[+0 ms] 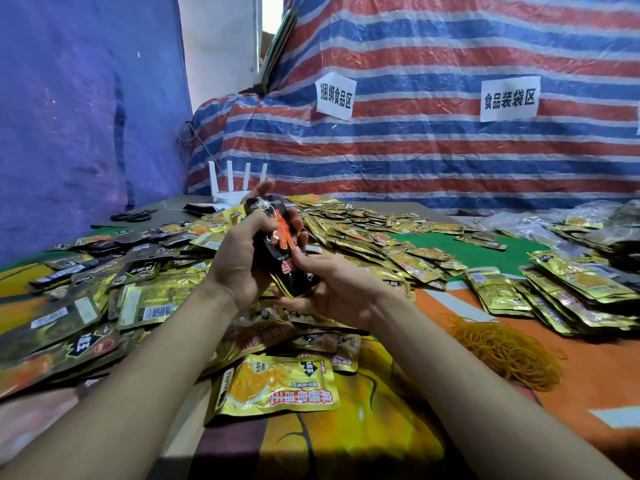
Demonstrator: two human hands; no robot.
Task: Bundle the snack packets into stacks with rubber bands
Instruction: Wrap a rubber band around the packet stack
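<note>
Black stack point(277, 244): seemingly one; band heap point(509, 355): one.

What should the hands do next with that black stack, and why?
Probably the right hand should let go and reach for one of the rubber bands piled just to its right. Both hands hold the stack of black packets, and I can see no band round it yet. The left hand wraps round it, so it could likely hold it alone.

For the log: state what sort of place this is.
Likely a makeshift food-packing workroom: heaps of snack packets, a pile of rubber bands, paper zone signs on a striped tarp.
</note>
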